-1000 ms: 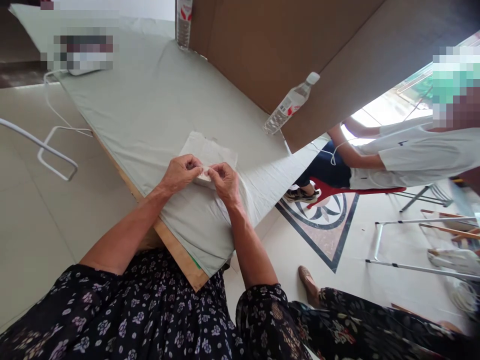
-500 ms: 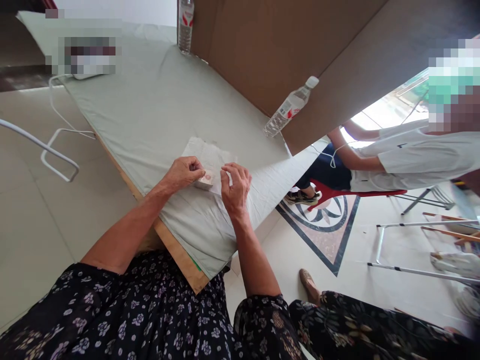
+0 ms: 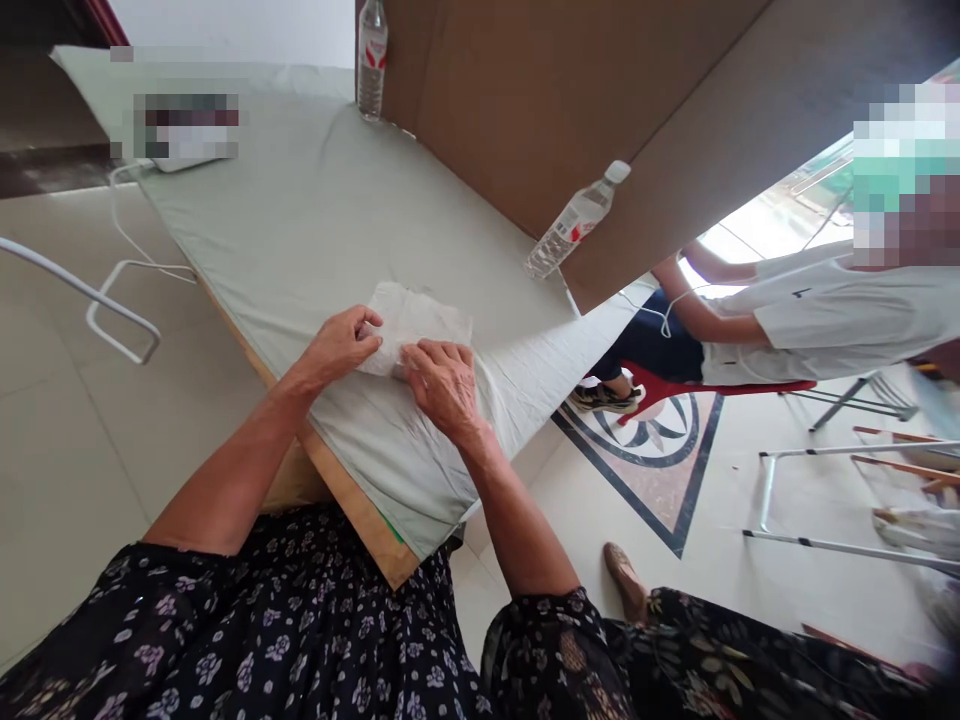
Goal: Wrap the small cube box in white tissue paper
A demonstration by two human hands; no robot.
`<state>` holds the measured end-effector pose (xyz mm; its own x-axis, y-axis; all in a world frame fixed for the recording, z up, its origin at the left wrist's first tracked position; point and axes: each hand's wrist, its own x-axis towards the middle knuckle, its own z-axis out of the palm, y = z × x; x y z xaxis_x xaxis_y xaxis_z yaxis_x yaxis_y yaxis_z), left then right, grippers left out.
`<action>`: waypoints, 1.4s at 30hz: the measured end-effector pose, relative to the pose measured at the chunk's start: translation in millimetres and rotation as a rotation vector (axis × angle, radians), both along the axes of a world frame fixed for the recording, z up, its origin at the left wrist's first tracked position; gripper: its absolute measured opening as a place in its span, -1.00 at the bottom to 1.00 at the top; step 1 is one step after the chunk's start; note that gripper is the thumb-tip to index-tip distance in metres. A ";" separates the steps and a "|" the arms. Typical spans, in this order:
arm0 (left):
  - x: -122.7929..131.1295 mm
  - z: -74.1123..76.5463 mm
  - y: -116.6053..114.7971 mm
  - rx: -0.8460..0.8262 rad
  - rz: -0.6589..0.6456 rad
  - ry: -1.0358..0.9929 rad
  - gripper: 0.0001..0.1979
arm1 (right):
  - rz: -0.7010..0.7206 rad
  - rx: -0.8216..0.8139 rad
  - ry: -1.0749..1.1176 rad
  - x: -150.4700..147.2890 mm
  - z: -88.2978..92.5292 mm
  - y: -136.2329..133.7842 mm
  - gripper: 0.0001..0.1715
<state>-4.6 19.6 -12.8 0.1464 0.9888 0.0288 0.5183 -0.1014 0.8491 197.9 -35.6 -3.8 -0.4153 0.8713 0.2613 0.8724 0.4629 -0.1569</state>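
A thin, translucent white sheet (image 3: 424,308) lies crumpled over a small block-shaped bundle near the front corner of the cloth-covered table. At its left edge, my left hand (image 3: 337,348) has curled fingers, with thumb and forefinger closed at the sheet. My right hand (image 3: 446,388) rests on the near right part, its fingers bent over the sheet and its thumb by the near side. The bundle beneath is covered, so its kind cannot be made out now.
Two clear water bottles, one upright (image 3: 372,65) and one that looks tilted (image 3: 576,222), stand against a large brown cardboard panel (image 3: 555,110). A white cable (image 3: 120,215) hangs at left. To the right sits another person in a white shirt (image 3: 817,310); metal frames (image 3: 765,490) stand beyond.
My right hand has come left and down, laying the sheet over the bundle's printed top, which showed before. My left hand has shifted slightly left.
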 end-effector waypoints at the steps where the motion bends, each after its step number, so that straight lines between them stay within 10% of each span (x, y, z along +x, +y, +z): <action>1: -1.6 -1.5 0.7 0.000 0.021 0.028 -0.62 | 0.004 0.004 -0.017 0.2 0.9 0.7 -0.71; 12: -8.8 -2.4 0.0 -0.086 0.235 0.318 -0.41 | 0.063 0.003 -0.139 -0.3 9.9 7.9 -0.74; 22: 12.5 1.5 8.2 -0.005 0.139 0.456 -0.77 | 0.146 -0.040 -0.225 -1.2 24.8 19.7 -0.80; 27: 26.0 5.0 6.8 0.083 0.129 0.308 -0.81 | 0.105 -0.044 -0.168 -4.1 23.9 19.1 -0.74; 35: 34.4 22.6 0.8 -0.248 0.055 -0.183 -0.85 | 0.074 -0.107 -0.032 -1.3 24.9 19.6 -0.78; 42: 29.2 31.5 -4.9 -0.288 -0.096 -0.211 -0.71 | 0.098 -0.170 0.106 8.5 28.3 18.8 -0.74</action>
